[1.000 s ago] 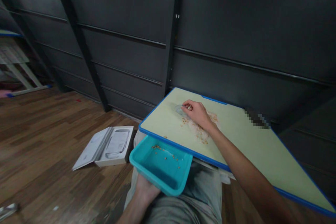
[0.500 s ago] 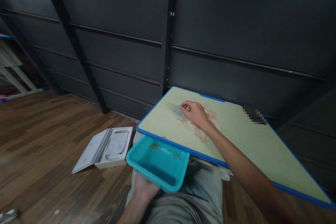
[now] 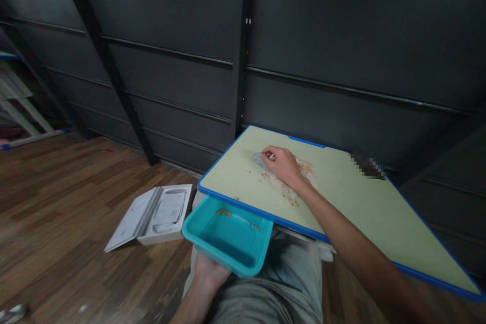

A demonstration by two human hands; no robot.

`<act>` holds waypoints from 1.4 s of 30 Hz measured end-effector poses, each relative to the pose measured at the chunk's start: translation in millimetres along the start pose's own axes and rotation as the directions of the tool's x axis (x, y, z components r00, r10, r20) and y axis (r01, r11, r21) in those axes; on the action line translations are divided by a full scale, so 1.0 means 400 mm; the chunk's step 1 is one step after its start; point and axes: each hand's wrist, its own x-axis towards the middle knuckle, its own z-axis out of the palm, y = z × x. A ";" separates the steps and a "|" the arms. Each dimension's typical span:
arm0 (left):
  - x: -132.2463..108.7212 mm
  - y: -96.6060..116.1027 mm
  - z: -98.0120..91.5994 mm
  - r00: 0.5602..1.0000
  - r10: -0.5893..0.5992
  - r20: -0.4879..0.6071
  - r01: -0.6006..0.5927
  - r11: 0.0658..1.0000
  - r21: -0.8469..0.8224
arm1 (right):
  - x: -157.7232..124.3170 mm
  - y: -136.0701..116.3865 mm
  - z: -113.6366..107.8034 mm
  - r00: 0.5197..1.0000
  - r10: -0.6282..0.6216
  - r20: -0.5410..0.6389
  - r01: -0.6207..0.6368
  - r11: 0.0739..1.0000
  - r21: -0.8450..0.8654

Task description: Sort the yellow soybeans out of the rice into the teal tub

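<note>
pinched the edge of a small clear piece [image 3: 258,158] with the right hand [image 3: 283,164], thumb against fingertips, drawn nearly together, low over the far left part of the bench [image 3: 395,223]. could not tell the exact form of the clear piece.

supported a turquoise tray [image 3: 231,243] from beneath with the left hand [image 3: 211,269], near the close left corner. could not tell how far open, with fingers hidden under the base.

located the tray above the lap, just below the near edge of the bench, and seen partly beneath that edge.

listed inside the tray: yellow grains [image 3: 223,211], in one cluster toward the far left corner and in a smaller group toward the far right.

listed on the bench: white grains [image 3: 312,178] mixed with more yellow grains, spread around and beneath the right hand and wrist. counted in, too, a few yellow grains scattered to the left, and others near the blue edging.

entered at the far right edge of the bench: a dark object [image 3: 368,167], blurred into blocks.

recorded on the wooden floor [image 3: 76,202], left of the tray: a white box [image 3: 172,207], lying open.

noted behind the bench: dark wall panels [image 3: 178,0].
</note>
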 end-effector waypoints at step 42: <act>-0.017 0.012 0.051 0.985 0.088 -0.148 -0.082 0.996 0.047 | -0.011 -0.002 0.011 0.996 -0.094 0.008 0.089 0.957 0.275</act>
